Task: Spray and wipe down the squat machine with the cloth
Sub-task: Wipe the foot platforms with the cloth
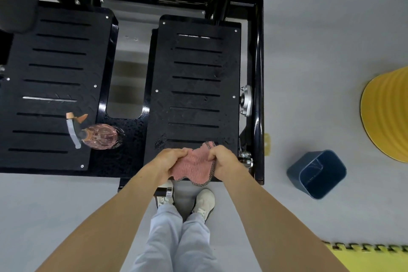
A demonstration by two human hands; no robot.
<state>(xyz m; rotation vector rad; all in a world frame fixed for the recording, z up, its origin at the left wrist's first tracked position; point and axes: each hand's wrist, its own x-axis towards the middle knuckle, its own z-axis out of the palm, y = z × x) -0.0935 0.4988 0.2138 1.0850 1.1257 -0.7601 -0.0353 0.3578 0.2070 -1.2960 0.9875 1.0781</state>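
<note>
At six o'clock the person's shoes (204, 202) stand on the grey floor (66, 205), just short of the machine (258, 68). Both forearms reach straight ahead and converge over its near edge. The left hand (170, 161) and right hand (225, 159) sit side by side, knuckles up. The fingers of each are curled tight round an edge of the pink cloth (194, 166), which bunches between them over the near rim of the right plate (196, 86). Whether the cloth touches the metal cannot be told. Droplets speck that plate, so the spraying looks done here and the wipe is the step in hand. To do it well, flatten the cloth under one palm instead of holding it bunched. Then draw it in overlapping passes from the near rim toward twelve o'clock, pressing into the slots and along the edges where the liquid pools. The bottle (99, 137) stands upright at nine o'clock on the near inner corner of the left plate (53, 73), within reach for that side. A blue bin (318, 174) lies tipped on the floor at three o'clock, and yellow cones (388, 115) are stacked farther out.
</note>
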